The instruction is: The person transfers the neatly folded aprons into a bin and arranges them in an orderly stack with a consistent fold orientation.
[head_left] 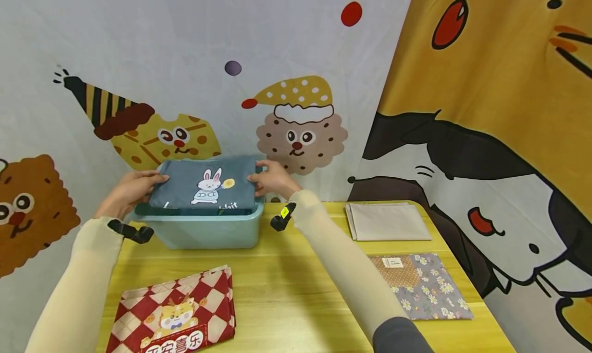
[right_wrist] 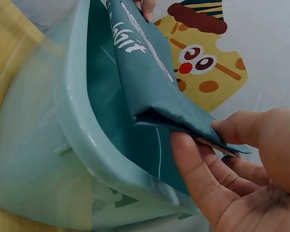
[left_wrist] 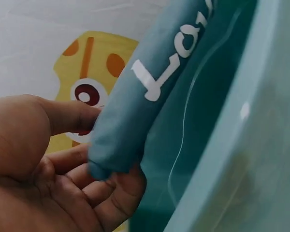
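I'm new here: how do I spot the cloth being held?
A pale teal bin stands on the yellow table. At its opening is the held cloth: dark teal with a white rabbit, unlike the checked cloth, flowered cloth and plain cloth.

Saw blue-teal with a white rabbit print (head_left: 206, 189) on the centre-left cloth (head_left: 181, 182). Noted pale aqua on the tub (head_left: 213, 234), red-and-cream diamonds on the lower-left fabric (head_left: 173, 309).
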Demonstrator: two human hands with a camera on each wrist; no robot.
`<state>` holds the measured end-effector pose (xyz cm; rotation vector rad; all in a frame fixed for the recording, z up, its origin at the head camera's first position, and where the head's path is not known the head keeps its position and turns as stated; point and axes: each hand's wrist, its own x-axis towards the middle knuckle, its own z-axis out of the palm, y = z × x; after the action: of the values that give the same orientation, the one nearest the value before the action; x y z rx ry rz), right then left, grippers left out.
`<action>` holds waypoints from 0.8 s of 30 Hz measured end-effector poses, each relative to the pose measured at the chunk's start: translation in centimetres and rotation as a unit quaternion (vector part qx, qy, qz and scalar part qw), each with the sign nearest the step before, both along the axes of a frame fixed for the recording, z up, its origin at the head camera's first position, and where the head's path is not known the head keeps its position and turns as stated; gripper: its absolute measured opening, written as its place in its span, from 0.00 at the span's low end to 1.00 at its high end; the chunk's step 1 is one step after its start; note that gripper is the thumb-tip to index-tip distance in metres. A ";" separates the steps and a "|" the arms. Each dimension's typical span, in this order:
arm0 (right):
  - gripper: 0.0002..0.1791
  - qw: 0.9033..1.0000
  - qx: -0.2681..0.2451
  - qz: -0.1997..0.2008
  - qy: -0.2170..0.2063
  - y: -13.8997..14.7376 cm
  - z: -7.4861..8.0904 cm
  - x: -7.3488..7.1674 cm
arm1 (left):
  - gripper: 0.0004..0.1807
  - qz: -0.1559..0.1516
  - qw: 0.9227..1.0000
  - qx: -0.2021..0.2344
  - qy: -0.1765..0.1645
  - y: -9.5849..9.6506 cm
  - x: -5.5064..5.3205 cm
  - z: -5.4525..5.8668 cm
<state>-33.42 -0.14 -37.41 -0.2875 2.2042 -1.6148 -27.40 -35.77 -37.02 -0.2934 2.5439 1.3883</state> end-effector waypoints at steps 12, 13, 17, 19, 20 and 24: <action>0.31 0.948 0.236 0.057 0.207 1.7 0.0 0.6 | 0.29 0.070 0.957 -0.216 0.179 1.2 1.7 0.3; 0.31 0.945 0.239 0.066 0.212 1.8 -0.1 0.6 | 0.30 0.065 0.956 -0.222 0.181 1.4 1.8 0.2; 0.33 0.937 0.242 0.084 0.239 1.8 -0.4 0.9 | 0.37 0.032 0.950 -0.243 0.194 2.0 2.2 -0.2; 0.33 0.931 0.248 0.088 0.254 1.8 -0.6 1.2 | 0.39 0.008 0.943 -0.254 0.214 2.2 2.5 -0.5; 0.33 0.927 0.253 0.090 0.263 1.8 -0.6 1.3 | 0.40 -0.003 0.941 -0.255 0.224 2.3 2.7 -0.7; 0.33 0.910 0.272 0.092 0.299 1.6 -0.8 2.1 | 0.42 -0.034 0.929 -0.260 0.260 2.4 3.7 -1.3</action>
<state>-31.36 1.51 -38.26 -0.8814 2.8532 -0.8115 -23.70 -33.38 -38.35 0.1043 3.3014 0.8121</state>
